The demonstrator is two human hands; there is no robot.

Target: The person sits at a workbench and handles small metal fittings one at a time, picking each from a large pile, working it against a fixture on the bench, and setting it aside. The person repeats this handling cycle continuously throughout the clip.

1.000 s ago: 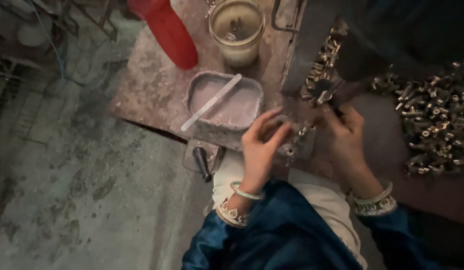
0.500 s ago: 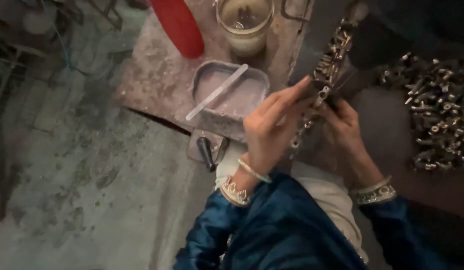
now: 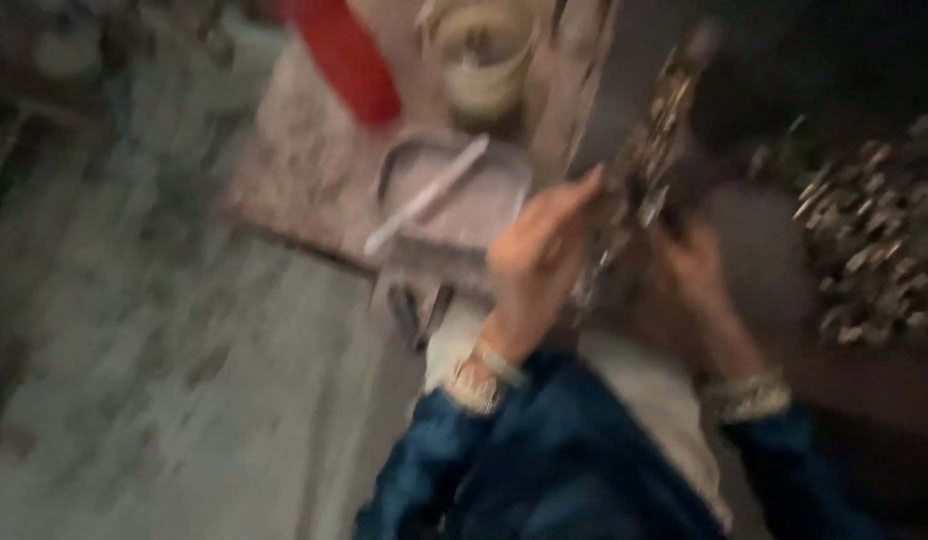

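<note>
Stained table (image 3: 284, 180): tray (image 3: 454, 200), jar (image 3: 481, 60), seemingly.

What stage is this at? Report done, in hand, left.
Done: cannot tell; the picture is blurred. In hand: both the left hand and the right hand grip a long strip of small metal pieces. Left: a heap of loose metal pieces lies at the right.

My left hand (image 3: 539, 265) and right hand (image 3: 699, 270) flank the metal strip (image 3: 649, 150), tray (image 3: 504, 195) to its left, loose parts (image 3: 874, 240) right.
</note>
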